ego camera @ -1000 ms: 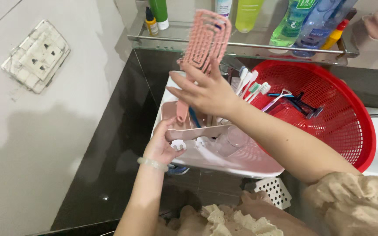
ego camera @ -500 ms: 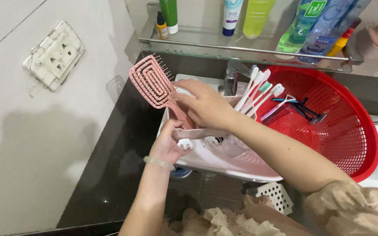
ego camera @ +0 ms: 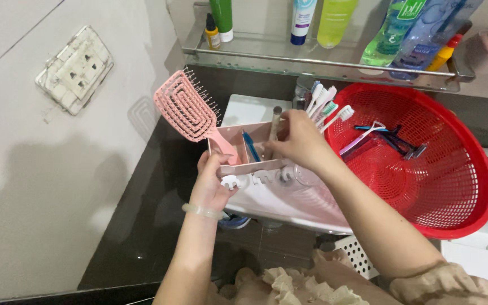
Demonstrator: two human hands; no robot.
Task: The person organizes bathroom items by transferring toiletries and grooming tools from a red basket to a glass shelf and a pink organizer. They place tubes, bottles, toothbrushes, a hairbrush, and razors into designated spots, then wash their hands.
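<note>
Over pink organizer [ego camera: 258, 164]: left hand [ego camera: 213, 181] gripping front, right hand [ego camera: 295, 141] reaching inside

hairbrush [ego camera: 186, 110] | now standing in pink organizer [ego camera: 249, 152] | right hand [ego camera: 297, 141] released it

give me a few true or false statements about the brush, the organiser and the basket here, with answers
1. The pink brush stands in the pink organiser. True.
2. The left hand grips the red basket. False: it holds the organiser's front left corner.
3. The right hand holds several toothbrushes over the organiser. True.
4. The red basket holds nothing. False: razors and other small items lie in it.
5. Bottles stand on the glass shelf above. True.
6. The brush's bristles point at the basket. False: they face the back wall, away from the camera.
</note>
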